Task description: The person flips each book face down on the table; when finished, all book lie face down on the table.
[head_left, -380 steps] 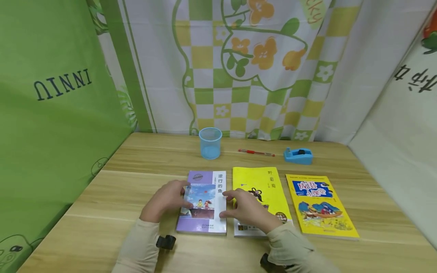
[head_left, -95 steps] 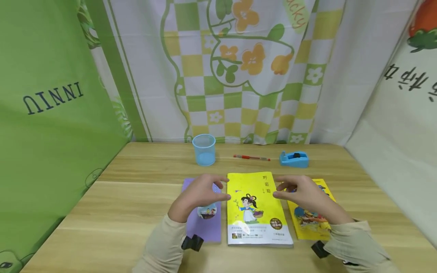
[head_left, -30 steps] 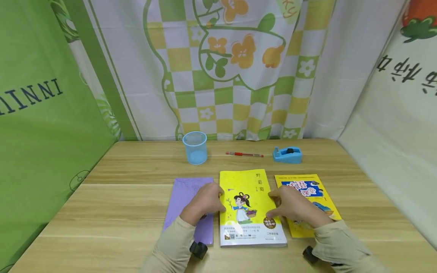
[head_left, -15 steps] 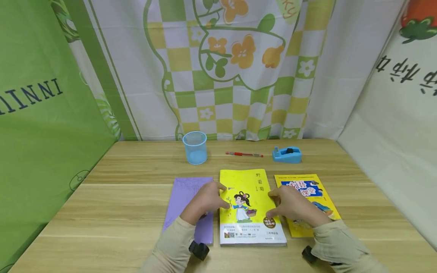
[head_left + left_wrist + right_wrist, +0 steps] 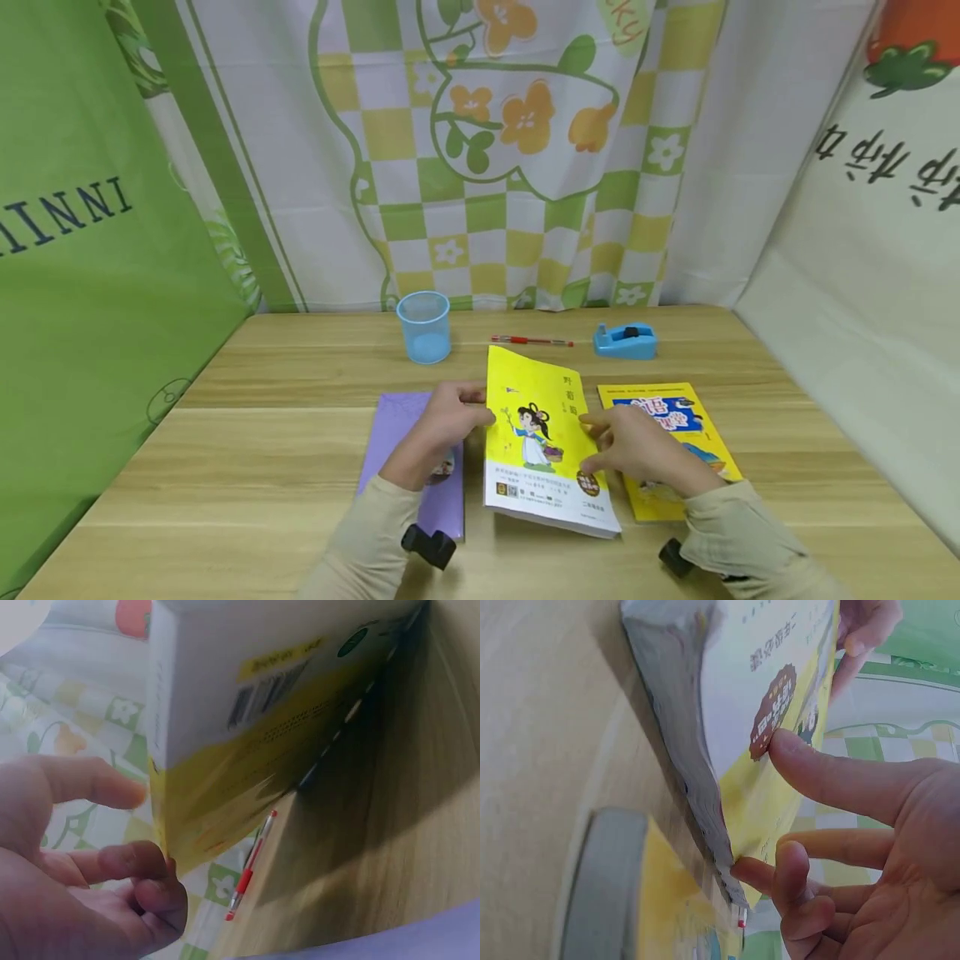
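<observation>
The yellow-and-white book [image 5: 525,492] is tilted in the head view, its left side raised off the table and its right side low. My left hand [image 5: 446,417] holds the spine edge, thumb and curled fingers against it. In the left wrist view the back cover [image 5: 225,750] with its barcode faces the table. My right hand [image 5: 633,446] pinches the opposite edge. The right wrist view puts its thumb [image 5: 799,761] on the front cover near the brown round badge and a finger against the page edges [image 5: 697,776].
Left of it lies a purple book [image 5: 390,417], partly under my left hand. To the right lies another yellow book [image 5: 708,429], partly covered by my right hand. Behind stand a blue mesh cup [image 5: 423,329], a red pen [image 5: 532,340] and a blue tape dispenser [image 5: 626,342].
Over the last half second the middle book's left side has risen from the table with my left hand. Since the oldest frame, the purple book shows a different, plainer cover.
</observation>
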`<state>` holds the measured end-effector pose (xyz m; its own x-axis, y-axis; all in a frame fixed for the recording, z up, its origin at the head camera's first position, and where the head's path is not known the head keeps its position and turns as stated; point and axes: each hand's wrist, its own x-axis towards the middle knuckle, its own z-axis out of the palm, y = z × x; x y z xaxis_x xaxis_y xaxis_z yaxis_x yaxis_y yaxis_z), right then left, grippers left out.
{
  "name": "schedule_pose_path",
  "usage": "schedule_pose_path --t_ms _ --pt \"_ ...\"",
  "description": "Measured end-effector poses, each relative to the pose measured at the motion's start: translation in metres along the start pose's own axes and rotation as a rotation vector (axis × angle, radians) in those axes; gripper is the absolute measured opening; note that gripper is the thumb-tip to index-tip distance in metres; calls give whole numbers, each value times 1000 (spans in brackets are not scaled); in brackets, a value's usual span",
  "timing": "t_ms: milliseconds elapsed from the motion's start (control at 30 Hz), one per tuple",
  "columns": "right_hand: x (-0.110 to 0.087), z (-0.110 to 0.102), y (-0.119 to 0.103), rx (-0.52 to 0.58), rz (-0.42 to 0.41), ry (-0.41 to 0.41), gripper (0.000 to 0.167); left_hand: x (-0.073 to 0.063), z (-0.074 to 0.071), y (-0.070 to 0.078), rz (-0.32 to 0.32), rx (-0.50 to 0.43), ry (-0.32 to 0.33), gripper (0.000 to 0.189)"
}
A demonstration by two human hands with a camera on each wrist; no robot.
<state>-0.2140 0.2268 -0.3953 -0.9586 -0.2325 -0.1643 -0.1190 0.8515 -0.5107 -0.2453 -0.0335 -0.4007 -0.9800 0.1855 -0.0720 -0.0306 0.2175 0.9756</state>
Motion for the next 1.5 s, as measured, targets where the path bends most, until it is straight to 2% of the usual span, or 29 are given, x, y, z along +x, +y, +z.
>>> schedule_pose_path --t_ms 133,233,400,600,700,767,1067,1167,1500 --pt "-1 1 0 35 -11 -10 75 -1 -4 1 11 -90 1 66" --pt "0 4 0 69 -39 -2 76 -3 -7 3 27 -152 -27 75" --pt "2 11 4 175 -175 -5 77 -8 -11 8 61 -240 -108 84" --pt "5 18 6 316 -338 -71 77 -12 -9 17 120 -289 -239 78" --pt "4 19 3 387 -377 -92 79 -13 -5 18 131 -246 -316 74" --pt "1 19 1 432 -389 -96 80 -14 -2 17 120 -201 -345 72" --pt "-9 13 -11 584 -385 -76 85 -14 4 11 14 12 -395 63" --pt "-11 13 -14 607 -370 -67 86 -14 4 11 7 39 -408 61" --pt "-10 12 -15 600 -362 -57 85 -12 3 11 9 33 -417 62"
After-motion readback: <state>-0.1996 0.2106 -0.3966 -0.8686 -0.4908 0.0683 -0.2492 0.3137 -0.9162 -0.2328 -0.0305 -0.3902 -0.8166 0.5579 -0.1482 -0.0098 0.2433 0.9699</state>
